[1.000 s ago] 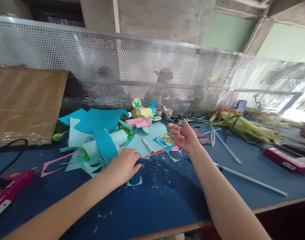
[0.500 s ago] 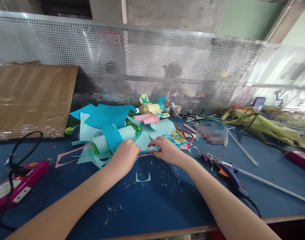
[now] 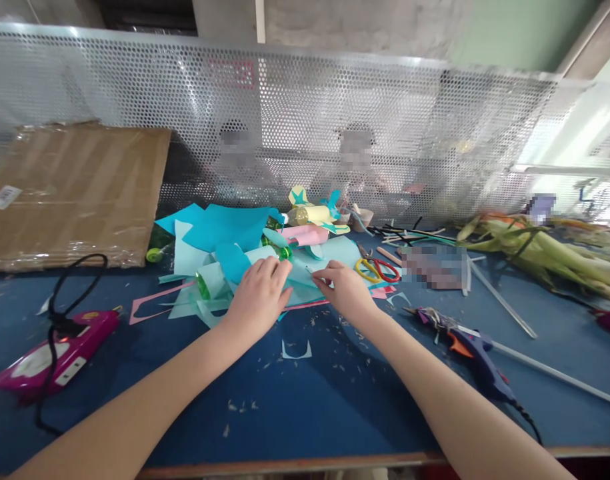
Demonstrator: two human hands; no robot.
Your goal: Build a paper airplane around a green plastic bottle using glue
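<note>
My left hand (image 3: 259,293) lies over the light blue paper sheets beside a green bottle (image 3: 203,285) wrapped in pale blue paper, its thumb held apart from the bent fingers. It hides part of the bottle. My right hand (image 3: 343,288) is closed in a pinch above the light blue paper (image 3: 337,250); a thin pale tip shows at its fingers, too small to name. Just right of this hand are scissors (image 3: 377,269) with yellow and red handles. Bright blue paper (image 3: 225,227) covers the back left of the pile.
A blue glue gun (image 3: 477,353) lies at right, near clear glue sticks (image 3: 505,300) and corn husks (image 3: 545,253). A magenta power strip (image 3: 67,353) with a black cord sits at left. Cardboard (image 3: 79,193) leans against the perforated metal screen (image 3: 305,100); people are behind it.
My left hand has moved up onto the wrapped bottle and its thumb has spread. My right hand has drawn its fingers together into a pinch. The view has shifted slightly left.
</note>
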